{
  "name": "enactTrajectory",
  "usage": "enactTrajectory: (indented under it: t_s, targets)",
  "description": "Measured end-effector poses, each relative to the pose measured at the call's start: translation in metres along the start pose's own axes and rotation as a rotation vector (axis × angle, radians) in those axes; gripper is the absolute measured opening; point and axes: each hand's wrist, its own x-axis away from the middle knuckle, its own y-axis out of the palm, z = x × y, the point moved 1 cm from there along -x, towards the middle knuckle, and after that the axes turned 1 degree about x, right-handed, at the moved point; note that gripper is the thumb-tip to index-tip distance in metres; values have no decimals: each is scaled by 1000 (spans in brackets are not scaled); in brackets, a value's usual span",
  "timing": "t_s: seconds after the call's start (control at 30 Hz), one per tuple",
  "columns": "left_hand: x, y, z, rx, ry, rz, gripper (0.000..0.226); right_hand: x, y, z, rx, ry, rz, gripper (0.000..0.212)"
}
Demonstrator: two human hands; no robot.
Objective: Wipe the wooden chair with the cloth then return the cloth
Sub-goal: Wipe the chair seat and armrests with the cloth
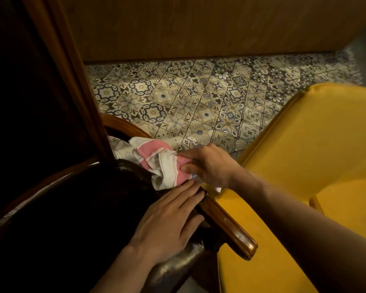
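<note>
Two hands (pixel 167 220) on cloth (pixel 161 161); chair (pixel 226 220)

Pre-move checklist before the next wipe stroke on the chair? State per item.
1. Cloth held: ok, right hand pinches its edge.
2. Cloth on wooden chair: ok, bunched against the dark seat near the wooden rail.
3. Chair steadied: ok, left hand lies flat on the seat edge.
4. Stroke path free: ok, nothing else lies on the visible seat.
5. Clearance from yellow chair: not ok, it sits right beside the rail.
6. Return spot for the cloth: cannot tell, not in view.
</note>
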Motion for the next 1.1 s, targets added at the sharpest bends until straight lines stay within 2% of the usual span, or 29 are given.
enactTrajectory:
  t_s: [0.13,0.2,0.23,0.3,0.37,0.43,0.53,0.63,0.83,1.1]
  targets:
    - [19,-28,4,2,-45,253,27,42,0,8,-31,105,72,42]
    - [12,-48,4,-41,-84,328,34,60,-4,4,-44,138,89,41]
    - [5,-58,4,-60,-96,319,46,69,-9,-1,-48,148,103,40]
    - [-9,-71,4,-96,-77,199,77,80,-16,-14,-51,137,114,40]
    - [-19,-80,10,-117,-24,59,94,90,-29,-31,-62,132,112,42]
    - [-23,-90,22,-110,-4,11,86,101,-45,-43,-103,148,116,49]
    - [-20,-110,42,-122,0,40,57,118,-69,-53,-235,168,99,62]
    - [-17,-132,62,-134,12,36,44,137,-86,-64,-266,180,122,66]
    - [-11,-194,104,-220,30,38,42,169,-130,-96,-217,228,141,59]
    - [7,-285,158,-365,32,49,46,187,-208,-164,136,282,267,54]
